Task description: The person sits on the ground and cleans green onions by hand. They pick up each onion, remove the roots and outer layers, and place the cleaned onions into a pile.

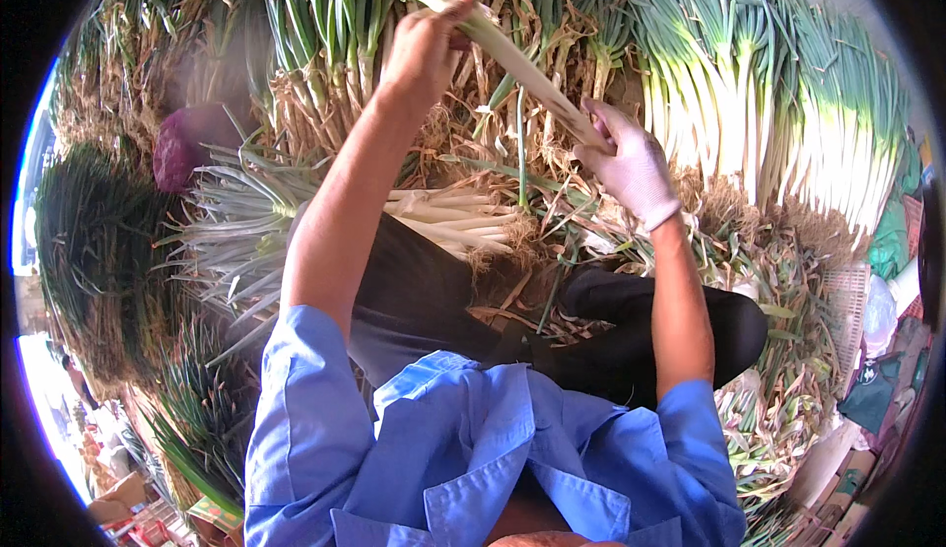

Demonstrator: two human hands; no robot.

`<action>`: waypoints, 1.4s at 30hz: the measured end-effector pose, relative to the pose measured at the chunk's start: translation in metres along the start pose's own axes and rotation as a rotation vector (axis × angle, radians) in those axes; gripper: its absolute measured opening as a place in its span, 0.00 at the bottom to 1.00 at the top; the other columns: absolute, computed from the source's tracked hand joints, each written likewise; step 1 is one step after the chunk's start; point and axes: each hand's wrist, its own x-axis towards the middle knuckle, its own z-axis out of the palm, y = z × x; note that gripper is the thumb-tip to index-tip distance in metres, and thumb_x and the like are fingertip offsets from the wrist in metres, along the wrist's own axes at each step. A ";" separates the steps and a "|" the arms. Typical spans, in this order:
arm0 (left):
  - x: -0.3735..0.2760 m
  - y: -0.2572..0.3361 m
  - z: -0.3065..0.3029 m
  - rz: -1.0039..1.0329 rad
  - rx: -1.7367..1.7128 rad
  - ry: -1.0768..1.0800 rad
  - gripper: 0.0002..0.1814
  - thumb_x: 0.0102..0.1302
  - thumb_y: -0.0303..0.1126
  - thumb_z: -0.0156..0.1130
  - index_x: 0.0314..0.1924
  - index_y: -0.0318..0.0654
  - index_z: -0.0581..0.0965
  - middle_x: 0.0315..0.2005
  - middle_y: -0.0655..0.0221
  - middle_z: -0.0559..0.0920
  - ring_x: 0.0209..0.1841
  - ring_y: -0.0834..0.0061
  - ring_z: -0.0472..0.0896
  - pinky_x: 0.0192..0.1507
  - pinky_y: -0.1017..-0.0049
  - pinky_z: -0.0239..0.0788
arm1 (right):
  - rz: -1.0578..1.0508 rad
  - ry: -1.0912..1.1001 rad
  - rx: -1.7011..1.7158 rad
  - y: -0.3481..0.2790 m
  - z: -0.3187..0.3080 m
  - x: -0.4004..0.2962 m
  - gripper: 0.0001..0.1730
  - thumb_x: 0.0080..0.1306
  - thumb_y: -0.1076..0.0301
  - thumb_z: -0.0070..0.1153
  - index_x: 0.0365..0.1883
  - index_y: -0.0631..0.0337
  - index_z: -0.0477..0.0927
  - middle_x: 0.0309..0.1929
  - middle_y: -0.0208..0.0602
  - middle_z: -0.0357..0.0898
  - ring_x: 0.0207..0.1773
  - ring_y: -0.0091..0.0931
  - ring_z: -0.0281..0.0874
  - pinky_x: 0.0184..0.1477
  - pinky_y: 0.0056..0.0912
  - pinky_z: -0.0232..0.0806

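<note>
A large green onion stalk (517,59) slants across the space in front of me, green leaves at upper left and its pale lower end at right. My bare left hand (427,44) grips it where the white shaft turns green. My right hand (628,155), in a pale knitted glove, has its fingers closed around the lower end, which shows brownish streaks. Below my left forearm lies a bunch of pale green onions (451,222), roots to the right and leaves to the left, over my dark-trousered leg.
Bundles of clean white-stemmed green onions (732,103) stand at the upper right. Unpeeled bundles (332,59) with dry skins line the back. Stripped leaves (776,392) litter the ground at right, beside a plastic crate (842,318). A purple mesh sack (188,148) sits at left.
</note>
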 end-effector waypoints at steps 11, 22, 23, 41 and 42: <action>0.032 -0.018 -0.032 0.045 -0.264 0.026 0.17 0.69 0.35 0.68 0.51 0.32 0.76 0.41 0.59 0.82 0.44 0.67 0.79 0.50 0.65 0.71 | 0.213 -0.371 0.666 0.040 -0.027 0.002 0.37 0.73 0.38 0.53 0.57 0.67 0.81 0.38 0.36 0.84 0.41 0.23 0.81 0.51 0.28 0.71; 0.043 -0.023 -0.032 0.023 -0.264 0.229 0.16 0.59 0.34 0.78 0.40 0.33 0.81 0.22 0.72 0.76 0.20 0.78 0.70 0.28 0.73 0.67 | -0.072 -0.201 0.241 0.018 -0.036 0.006 0.32 0.61 0.49 0.72 0.53 0.66 0.81 0.38 0.42 0.88 0.41 0.31 0.87 0.42 0.36 0.78; 0.043 -0.024 -0.033 0.009 -0.250 0.239 0.17 0.59 0.35 0.79 0.40 0.33 0.81 0.21 0.73 0.75 0.20 0.79 0.69 0.28 0.73 0.67 | -0.104 -0.176 0.095 0.017 -0.037 0.005 0.31 0.60 0.50 0.72 0.54 0.63 0.81 0.41 0.42 0.88 0.42 0.33 0.87 0.44 0.38 0.78; 0.037 -0.027 -0.017 0.018 -0.360 0.030 0.17 0.63 0.35 0.75 0.46 0.37 0.78 0.37 0.63 0.82 0.37 0.72 0.79 0.41 0.69 0.74 | -0.160 -0.070 -0.066 -0.003 -0.059 0.009 0.21 0.69 0.54 0.63 0.53 0.60 0.82 0.31 0.36 0.82 0.29 0.20 0.76 0.33 0.30 0.70; 0.035 -0.028 -0.016 0.006 -0.360 0.050 0.18 0.63 0.35 0.76 0.47 0.38 0.78 0.37 0.63 0.81 0.37 0.72 0.79 0.41 0.71 0.74 | -0.143 -0.068 -0.084 -0.007 -0.057 0.011 0.22 0.69 0.53 0.64 0.52 0.60 0.82 0.31 0.35 0.82 0.29 0.21 0.77 0.33 0.30 0.70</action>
